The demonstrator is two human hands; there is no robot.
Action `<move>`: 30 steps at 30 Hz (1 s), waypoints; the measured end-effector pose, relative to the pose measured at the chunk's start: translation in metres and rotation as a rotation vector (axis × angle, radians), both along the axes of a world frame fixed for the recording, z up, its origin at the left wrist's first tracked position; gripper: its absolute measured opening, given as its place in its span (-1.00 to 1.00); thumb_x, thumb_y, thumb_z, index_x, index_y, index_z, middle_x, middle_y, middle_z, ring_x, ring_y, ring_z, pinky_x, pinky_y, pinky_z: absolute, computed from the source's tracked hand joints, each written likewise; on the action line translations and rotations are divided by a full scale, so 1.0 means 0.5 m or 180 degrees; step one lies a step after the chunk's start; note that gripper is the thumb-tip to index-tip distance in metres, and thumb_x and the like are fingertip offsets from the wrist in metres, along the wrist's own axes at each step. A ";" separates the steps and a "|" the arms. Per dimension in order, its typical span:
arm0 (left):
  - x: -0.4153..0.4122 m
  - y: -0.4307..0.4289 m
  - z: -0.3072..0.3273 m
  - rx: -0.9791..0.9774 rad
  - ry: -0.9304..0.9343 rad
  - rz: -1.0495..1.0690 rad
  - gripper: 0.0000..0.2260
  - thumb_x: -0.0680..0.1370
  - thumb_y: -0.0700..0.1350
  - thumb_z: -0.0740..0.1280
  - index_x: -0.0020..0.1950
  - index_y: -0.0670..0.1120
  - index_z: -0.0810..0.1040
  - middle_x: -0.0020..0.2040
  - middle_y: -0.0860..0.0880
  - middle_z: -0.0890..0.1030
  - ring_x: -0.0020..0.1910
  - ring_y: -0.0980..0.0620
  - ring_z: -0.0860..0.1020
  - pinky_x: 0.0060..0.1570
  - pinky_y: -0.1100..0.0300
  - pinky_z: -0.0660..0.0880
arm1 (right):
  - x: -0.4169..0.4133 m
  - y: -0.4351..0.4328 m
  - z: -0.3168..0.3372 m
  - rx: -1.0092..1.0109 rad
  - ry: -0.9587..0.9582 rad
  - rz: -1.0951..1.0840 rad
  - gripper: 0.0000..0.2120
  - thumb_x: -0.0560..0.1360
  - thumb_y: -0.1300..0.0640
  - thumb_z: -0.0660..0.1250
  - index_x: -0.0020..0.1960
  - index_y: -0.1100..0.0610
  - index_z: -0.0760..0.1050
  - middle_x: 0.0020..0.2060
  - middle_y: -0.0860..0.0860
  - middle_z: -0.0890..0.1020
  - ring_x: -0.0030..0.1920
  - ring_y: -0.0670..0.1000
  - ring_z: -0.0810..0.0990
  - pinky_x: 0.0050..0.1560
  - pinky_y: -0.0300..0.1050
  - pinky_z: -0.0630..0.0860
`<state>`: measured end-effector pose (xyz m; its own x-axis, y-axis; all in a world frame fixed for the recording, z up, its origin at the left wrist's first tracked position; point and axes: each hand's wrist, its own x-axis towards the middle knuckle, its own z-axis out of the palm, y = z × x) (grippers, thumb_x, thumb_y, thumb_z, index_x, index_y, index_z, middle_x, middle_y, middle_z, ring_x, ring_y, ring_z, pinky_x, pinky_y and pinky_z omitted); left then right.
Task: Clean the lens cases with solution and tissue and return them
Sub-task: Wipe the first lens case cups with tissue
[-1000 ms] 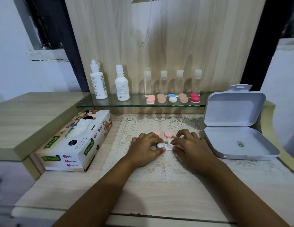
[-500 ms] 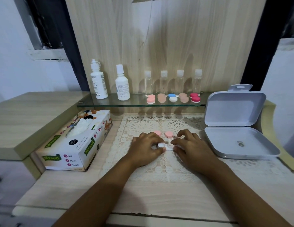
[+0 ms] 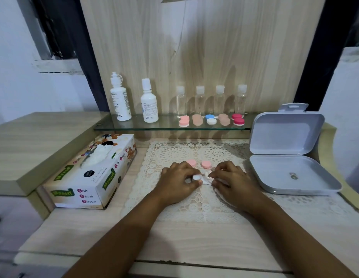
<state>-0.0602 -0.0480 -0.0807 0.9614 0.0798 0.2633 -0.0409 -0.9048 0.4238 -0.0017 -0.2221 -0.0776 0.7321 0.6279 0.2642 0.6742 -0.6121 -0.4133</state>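
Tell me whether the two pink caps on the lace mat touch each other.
Apart. The head view shows bare mat between the left cap and the right cap.

shelf point(image 3: 170, 126): glossy glass | mat point(image 3: 174, 153): lace cloth | desk point(image 3: 174, 237): matt wood

Curled fingers point(image 3: 185, 171) hide most of the white lens case point(image 3: 196, 177) and tissue point(image 3: 207, 181).

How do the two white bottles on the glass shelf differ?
The left white bottle is taller and slimmer; the right white bottle is shorter and broader, with a plain nozzle cap. Both stand upright, capped and labelled, on the glass shelf.
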 end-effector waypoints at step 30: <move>0.005 0.007 -0.003 -0.0630 -0.1636 -0.0502 -0.64 0.40 0.13 0.39 0.09 -0.05 0.63 -0.04 0.09 0.63 -0.07 0.18 0.51 -0.06 0.15 0.48 | -0.015 0.004 0.013 0.2164 0.0498 -0.0569 -0.71 0.54 0.17 0.27 0.24 0.17 0.50 -0.01 0.08 0.63 -0.14 -0.16 0.55 -0.24 -0.53 0.36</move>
<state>-0.0575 -0.0444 -0.0823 0.7180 0.0411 0.6948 -0.4148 -0.7764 0.4745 -0.0093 -0.2202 -0.0709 0.8696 0.2288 0.4376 0.4894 -0.2803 -0.8258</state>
